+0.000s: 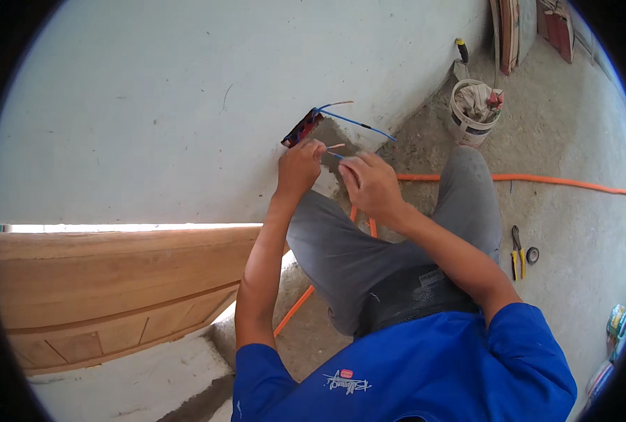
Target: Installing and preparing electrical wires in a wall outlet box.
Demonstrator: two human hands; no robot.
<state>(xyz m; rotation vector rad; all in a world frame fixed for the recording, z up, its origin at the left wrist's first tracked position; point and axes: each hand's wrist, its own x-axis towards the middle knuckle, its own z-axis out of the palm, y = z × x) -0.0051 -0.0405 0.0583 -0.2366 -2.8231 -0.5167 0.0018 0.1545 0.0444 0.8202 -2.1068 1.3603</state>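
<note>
A red electrical box is set low in the white wall, with blue wires coming out; one upper wire has a bare copper tip. My left hand is closed on wire just below the box, a bare copper end poking out past its fingers. To its right, my right hand is closed with its fingertips on a short blue wire end. Part of the wires is hidden behind my fingers.
An orange hose crosses the concrete floor. A white bucket and trowel stand by the wall. Yellow-handled pliers and black tape lie right of my knee. A wooden door is at left, boards at back right.
</note>
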